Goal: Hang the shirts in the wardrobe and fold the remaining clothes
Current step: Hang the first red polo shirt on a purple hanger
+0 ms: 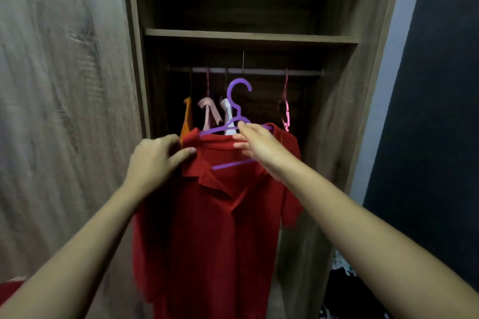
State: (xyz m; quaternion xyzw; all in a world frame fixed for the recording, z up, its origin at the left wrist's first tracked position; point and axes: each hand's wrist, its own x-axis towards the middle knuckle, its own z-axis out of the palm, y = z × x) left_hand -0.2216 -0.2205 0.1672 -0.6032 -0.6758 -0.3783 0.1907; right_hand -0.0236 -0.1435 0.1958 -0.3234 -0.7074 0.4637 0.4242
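Pinching the limp red shirt (207,215) at its shoulder, left hand (158,160) steadies — right hand (256,146) grips stiff purple hanger (229,93).

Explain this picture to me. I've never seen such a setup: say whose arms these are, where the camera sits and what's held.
No machine here: a person wears one camera on the head, looking forward and down, so both arms are their own. The left hand pinches the red shirt at its shoulder; the right hand holds the purple hanger inside it. Ahead is an open wardrobe with garments on its rail; the hanger's hook is not yet on it.
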